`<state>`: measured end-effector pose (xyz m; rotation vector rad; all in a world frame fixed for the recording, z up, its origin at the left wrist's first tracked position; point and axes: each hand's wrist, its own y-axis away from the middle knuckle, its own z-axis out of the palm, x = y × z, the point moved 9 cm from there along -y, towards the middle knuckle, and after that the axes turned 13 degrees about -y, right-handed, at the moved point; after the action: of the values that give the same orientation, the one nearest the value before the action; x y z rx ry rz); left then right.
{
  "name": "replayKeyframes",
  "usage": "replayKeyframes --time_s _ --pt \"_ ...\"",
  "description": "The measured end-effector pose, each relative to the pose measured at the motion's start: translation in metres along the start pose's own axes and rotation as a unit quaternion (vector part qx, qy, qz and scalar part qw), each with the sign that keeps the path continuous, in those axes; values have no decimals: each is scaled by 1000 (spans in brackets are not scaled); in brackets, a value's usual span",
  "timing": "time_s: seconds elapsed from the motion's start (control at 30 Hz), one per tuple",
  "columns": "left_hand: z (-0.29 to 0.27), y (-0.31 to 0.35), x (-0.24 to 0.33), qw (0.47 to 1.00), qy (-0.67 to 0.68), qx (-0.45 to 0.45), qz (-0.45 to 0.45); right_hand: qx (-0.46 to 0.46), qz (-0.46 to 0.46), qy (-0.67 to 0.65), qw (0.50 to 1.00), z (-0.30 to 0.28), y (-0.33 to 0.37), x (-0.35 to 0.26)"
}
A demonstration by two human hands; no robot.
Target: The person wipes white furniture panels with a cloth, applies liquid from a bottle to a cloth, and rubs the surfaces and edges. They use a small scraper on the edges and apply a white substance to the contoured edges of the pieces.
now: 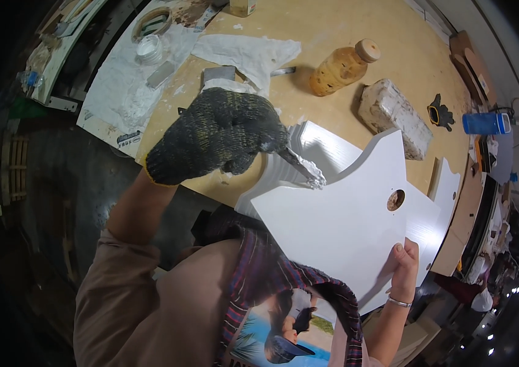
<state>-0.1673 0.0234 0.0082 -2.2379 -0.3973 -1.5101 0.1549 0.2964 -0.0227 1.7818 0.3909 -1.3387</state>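
Note:
My left hand, in a dark knitted glove, is closed round a narrow putty knife. White paste coats the blade's end, which lies at the curved edge of a white shaped board with a round hole. My bare right hand grips that board's right edge, thumb on its face. The board is tilted over a stack of similar white boards. Just beyond the glove is a grey flat piece with white paste beside it; whether the glove touches it is hidden.
On the tan table are a yellowish bottle, a stained wrapped block, a white cloth, a tape roll and a dark glove. A blue container stands at the far right. Another person is at the right.

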Motion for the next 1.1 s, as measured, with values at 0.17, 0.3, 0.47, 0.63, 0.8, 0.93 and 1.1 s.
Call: replayKeyframes --time_s 0.17,0.3,0.47,0.63,0.8,0.93,1.1 --pt "11 -6 -2 994 88 30 -63 -12 1 -3 1000 1 -2 1" --pt "-2 -9 20 964 -244 75 78 -15 -2 1 1000 0 -2 -1" --pt "-3 -9 -6 968 -219 4 -121 4 -1 14 1000 3 4 -13" --pt "-7 6 22 850 -476 183 130 2 23 48 999 18 13 -32" --pt "-6 -10 30 886 -432 146 87 7 4 55 998 18 20 -41" --pt "2 -15 32 887 -420 149 121 3 2 59 998 24 22 -46" --pt "7 -27 8 984 -153 86 -4 -7 -18 53 998 19 21 -44"
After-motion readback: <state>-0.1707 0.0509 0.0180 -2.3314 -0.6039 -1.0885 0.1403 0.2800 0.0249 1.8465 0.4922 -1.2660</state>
